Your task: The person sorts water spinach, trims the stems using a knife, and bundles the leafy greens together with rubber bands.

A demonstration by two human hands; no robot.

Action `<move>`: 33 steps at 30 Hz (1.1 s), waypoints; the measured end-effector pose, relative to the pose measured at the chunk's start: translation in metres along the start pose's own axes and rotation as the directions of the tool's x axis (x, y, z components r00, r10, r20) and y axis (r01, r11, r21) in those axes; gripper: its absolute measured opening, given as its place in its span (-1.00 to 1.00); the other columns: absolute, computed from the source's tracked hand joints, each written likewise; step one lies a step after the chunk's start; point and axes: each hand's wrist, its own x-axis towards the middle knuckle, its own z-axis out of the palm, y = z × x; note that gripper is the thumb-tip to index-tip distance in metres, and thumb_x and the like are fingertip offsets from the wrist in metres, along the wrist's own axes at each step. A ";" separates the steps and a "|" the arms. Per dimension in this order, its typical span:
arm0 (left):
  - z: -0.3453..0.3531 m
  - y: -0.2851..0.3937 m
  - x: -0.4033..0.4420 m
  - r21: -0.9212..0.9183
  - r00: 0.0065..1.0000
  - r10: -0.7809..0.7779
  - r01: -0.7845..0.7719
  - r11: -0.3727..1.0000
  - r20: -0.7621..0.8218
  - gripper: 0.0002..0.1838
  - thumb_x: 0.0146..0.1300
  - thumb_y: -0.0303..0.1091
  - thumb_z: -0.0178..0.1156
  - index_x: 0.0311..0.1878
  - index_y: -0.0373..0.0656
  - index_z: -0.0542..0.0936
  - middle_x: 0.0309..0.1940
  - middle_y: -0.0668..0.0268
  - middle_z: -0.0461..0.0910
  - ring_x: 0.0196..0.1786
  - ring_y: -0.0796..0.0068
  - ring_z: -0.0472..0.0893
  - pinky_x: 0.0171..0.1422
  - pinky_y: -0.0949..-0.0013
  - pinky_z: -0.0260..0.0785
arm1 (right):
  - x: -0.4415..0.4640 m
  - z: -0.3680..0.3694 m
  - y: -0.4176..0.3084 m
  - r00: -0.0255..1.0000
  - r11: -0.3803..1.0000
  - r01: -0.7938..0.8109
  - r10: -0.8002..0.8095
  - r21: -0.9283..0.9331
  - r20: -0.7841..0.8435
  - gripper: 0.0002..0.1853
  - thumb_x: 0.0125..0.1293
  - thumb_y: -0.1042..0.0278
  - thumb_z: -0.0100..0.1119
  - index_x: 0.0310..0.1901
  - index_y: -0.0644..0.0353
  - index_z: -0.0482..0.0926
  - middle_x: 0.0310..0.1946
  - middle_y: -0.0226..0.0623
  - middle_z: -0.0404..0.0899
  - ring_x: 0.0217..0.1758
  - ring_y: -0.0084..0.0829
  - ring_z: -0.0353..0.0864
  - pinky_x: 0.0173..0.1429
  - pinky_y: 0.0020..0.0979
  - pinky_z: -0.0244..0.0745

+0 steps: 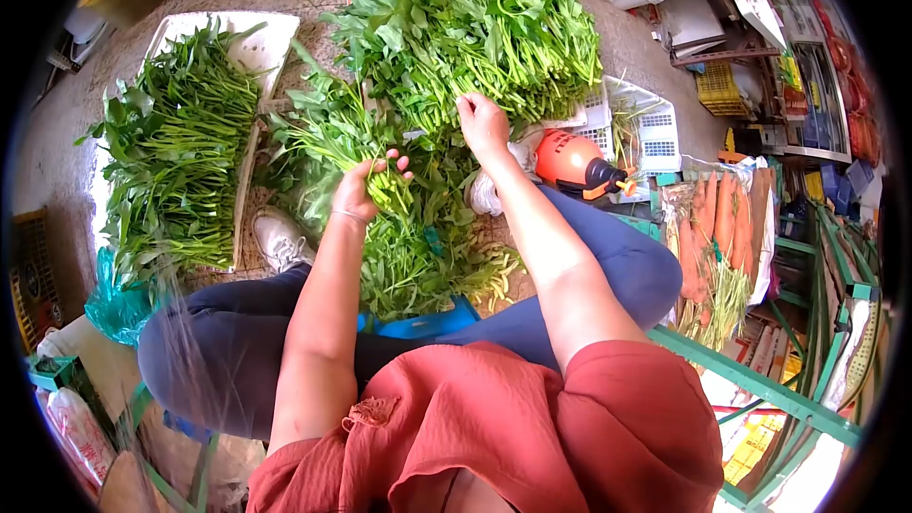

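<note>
- My left hand (355, 192), at the centre of the frame, is closed around the stems of a bunch of leafy greens (342, 128), whose leaves point toward the upper left.
- My right hand (485, 125), just right of centre, has its fingers curled in at the lower edge of the large pile of greens (465, 19) in the upper middle; I cannot tell whether it pinches a stem.
- Loose greens (404, 271) lie below my hands.
- More stacked greens (180, 157) fill a white tray (271, 43) at upper left.
- An orange bottle (567, 156) sits right of centre.
</note>
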 end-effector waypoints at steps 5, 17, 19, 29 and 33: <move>0.000 0.001 0.000 -0.024 0.998 -0.042 0.041 0.999 -0.037 -0.87 0.08 -0.46 0.01 -0.31 -0.31 0.44 -0.32 0.18 0.48 -0.21 0.23 0.49 0.01 0.08 0.38 | 0.037 -0.033 -0.006 0.893 0.932 0.332 -0.361 -0.148 -0.267 -0.82 0.14 0.31 0.02 -0.23 0.09 0.49 -0.30 -0.24 0.52 -0.33 -0.21 0.51 -0.24 -0.27 0.41; 0.024 0.005 -0.004 0.110 0.997 0.022 -0.029 0.993 0.067 -0.87 0.03 -0.42 0.12 -0.42 -0.30 0.47 -0.49 0.19 0.47 -0.38 0.31 0.51 -0.10 0.20 0.45 | 0.123 -0.090 -0.043 0.992 0.877 0.111 -0.129 -0.467 -0.006 -0.80 0.09 0.20 0.08 -0.33 0.10 0.59 -0.25 -0.17 0.54 -0.30 -0.14 0.56 -0.23 -0.20 0.45; 0.024 0.004 -0.004 0.099 0.997 0.013 -0.020 0.995 0.070 -0.87 0.03 -0.42 0.12 -0.40 -0.30 0.47 -0.49 0.20 0.47 -0.37 0.32 0.50 -0.09 0.19 0.44 | 0.112 -0.105 -0.043 0.985 0.946 0.104 -0.142 -0.308 -0.102 -0.80 0.04 0.14 0.14 -0.37 0.03 0.63 -0.45 -0.25 0.59 -0.34 -0.22 0.57 -0.23 -0.28 0.45; 0.031 0.007 -0.012 0.205 0.964 -0.099 0.049 0.978 0.245 -0.73 0.02 -0.39 0.11 -0.19 -0.30 0.47 -0.40 0.18 0.51 -0.32 0.28 0.52 -0.12 0.32 0.41 | 0.030 -0.229 -0.074 0.889 0.926 0.368 -0.378 -0.091 -0.258 -0.86 0.08 0.35 0.18 -0.32 0.14 0.62 -0.54 -0.51 0.54 -0.53 -0.75 0.34 -0.40 -0.66 0.29; 0.034 0.006 -0.017 0.161 0.974 -0.025 -0.011 0.987 0.226 -0.73 -0.01 -0.42 0.10 -0.20 -0.32 0.46 -0.39 0.18 0.50 -0.31 0.30 0.51 -0.11 0.33 0.41 | 0.012 -0.265 -0.097 0.862 0.907 0.419 -0.414 -0.051 -0.293 -0.87 0.12 0.42 0.16 -0.30 0.24 0.59 -0.48 -0.53 0.53 -0.46 -0.77 0.36 -0.37 -0.70 0.28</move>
